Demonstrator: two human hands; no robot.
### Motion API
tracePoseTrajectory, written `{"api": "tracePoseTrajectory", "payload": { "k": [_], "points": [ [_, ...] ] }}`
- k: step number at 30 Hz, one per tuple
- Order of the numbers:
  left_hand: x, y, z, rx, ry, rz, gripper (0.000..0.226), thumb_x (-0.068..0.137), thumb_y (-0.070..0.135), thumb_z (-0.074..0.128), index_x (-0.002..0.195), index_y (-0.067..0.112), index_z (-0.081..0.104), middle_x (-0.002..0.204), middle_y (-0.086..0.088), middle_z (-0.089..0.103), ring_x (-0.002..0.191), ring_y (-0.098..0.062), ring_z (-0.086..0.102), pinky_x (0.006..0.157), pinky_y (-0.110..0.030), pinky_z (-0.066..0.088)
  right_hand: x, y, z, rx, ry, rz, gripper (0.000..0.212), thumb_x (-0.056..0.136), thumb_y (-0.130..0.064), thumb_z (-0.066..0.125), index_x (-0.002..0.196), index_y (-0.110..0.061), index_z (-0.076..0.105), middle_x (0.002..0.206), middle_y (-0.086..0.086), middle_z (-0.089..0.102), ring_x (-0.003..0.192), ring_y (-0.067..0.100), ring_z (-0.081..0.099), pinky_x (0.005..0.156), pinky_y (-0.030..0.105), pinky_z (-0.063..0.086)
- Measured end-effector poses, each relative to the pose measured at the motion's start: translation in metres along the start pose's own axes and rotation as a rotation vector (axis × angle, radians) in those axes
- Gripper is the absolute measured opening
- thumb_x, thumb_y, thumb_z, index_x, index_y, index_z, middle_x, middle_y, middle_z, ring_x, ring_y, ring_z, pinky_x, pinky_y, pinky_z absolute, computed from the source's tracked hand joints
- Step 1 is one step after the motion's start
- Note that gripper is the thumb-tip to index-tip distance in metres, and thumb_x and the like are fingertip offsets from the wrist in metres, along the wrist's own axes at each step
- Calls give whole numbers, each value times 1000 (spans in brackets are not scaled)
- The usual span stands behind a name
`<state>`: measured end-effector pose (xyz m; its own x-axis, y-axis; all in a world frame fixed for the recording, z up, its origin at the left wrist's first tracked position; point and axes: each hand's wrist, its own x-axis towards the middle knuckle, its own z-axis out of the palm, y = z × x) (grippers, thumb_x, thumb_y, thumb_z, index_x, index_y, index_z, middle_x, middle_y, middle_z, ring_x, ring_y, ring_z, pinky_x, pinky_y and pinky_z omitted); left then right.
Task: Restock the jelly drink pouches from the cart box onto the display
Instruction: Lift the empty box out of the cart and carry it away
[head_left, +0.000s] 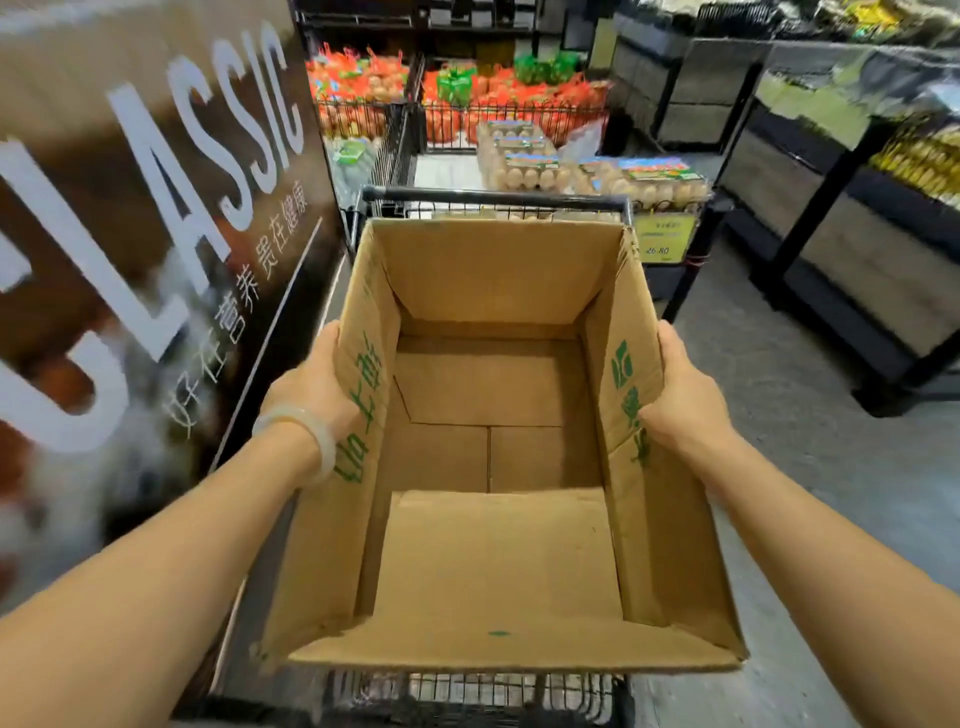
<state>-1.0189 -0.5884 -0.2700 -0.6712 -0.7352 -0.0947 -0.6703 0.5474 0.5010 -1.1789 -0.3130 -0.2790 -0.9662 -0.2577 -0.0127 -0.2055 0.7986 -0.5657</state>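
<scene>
An open brown cardboard box (493, 395) with green print on its flaps sits on a black wire cart (493, 196). Its inside is bare; no jelly drink pouches show in it or anywhere else in view. My left hand (311, 384) grips the box's left flap from outside, a pale bangle on the wrist. On the opposite side my right hand (680, 400) grips the right flap, fingers curled over its edge.
A tall dark sign panel (156, 208) with white lettering stands close on the left. Ahead, egg cartons (587, 171) lie on a low display, with orange and green net bags (467, 98) behind. Dark shelving (831, 208) lines the right, grey floor between.
</scene>
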Motion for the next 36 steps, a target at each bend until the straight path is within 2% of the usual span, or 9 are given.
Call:
{"api": "tracePoseTrajectory", "payload": {
  "k": [4, 10, 14, 19, 21, 24, 27, 29, 36],
  "points": [
    [-31, 17, -39, -27, 46, 99, 90, 77, 7, 61, 141, 48, 13, 98, -8, 62, 81, -31, 59, 73, -41, 55, -48, -9, -59, 2, 123, -19, 93, 78, 3, 57, 146, -38, 9, 130, 11, 54, 107, 36, 57, 78, 44, 54],
    [-94, 58, -55, -67, 35, 300, 82, 76, 2, 59, 136, 46, 25, 96, -4, 62, 75, -29, 60, 60, -35, 53, -133, 24, -120, 13, 229, 97, 95, 80, -2, 58, 148, -38, 2, 131, 13, 54, 110, 38, 56, 84, 46, 53],
    [-135, 97, -39, 0, -48, 409, 87, 75, 4, 61, 139, 48, 21, 97, -5, 64, 73, -27, 59, 59, -33, 52, -190, 69, -153, 33, 277, 217, 93, 82, -1, 56, 147, -41, 3, 129, 14, 54, 109, 38, 56, 84, 49, 52],
    [-206, 162, 4, 91, -152, 588, 86, 80, 5, 58, 145, 44, 15, 97, -6, 63, 59, -20, 54, 43, -25, 38, -275, 145, -196, 77, 373, 378, 89, 82, 3, 53, 146, -41, 7, 124, 13, 53, 94, 30, 53, 72, 40, 48],
    [-244, 195, 25, 137, -194, 667, 89, 82, 6, 58, 147, 43, 10, 102, -6, 62, 56, -18, 52, 41, -27, 39, -314, 183, -216, 91, 421, 450, 88, 82, 1, 53, 148, -39, 8, 129, 14, 52, 98, 34, 53, 76, 41, 48],
    [-310, 242, 60, 143, -262, 817, 89, 82, 5, 58, 146, 43, 9, 102, -7, 63, 65, -25, 58, 51, -35, 50, -374, 240, -249, 66, 475, 580, 90, 79, -3, 55, 149, -36, 7, 129, 15, 53, 102, 40, 57, 80, 47, 52],
    [-392, 288, 102, 116, -356, 957, 92, 78, 5, 62, 141, 48, 11, 104, -2, 60, 72, -24, 58, 51, -32, 47, -453, 300, -287, 52, 545, 679, 83, 81, -5, 52, 146, -36, 12, 108, 11, 62, 80, 35, 60, 61, 40, 50],
    [-450, 315, 132, 78, -425, 1012, 93, 76, 3, 62, 136, 55, 12, 102, -2, 62, 71, -22, 57, 53, -32, 48, -509, 338, -312, 56, 589, 758, 85, 82, -3, 52, 146, -38, 9, 94, 11, 63, 72, 33, 60, 57, 42, 52],
    [-665, 394, 219, 128, -632, 1275, 88, 80, 4, 60, 141, 48, 14, 107, -9, 63, 80, -29, 59, 69, -42, 55, -697, 451, -374, 21, 732, 1088, 95, 80, -3, 55, 149, -36, -1, 99, 11, 62, 70, 28, 58, 51, 32, 46]
  ]
}}
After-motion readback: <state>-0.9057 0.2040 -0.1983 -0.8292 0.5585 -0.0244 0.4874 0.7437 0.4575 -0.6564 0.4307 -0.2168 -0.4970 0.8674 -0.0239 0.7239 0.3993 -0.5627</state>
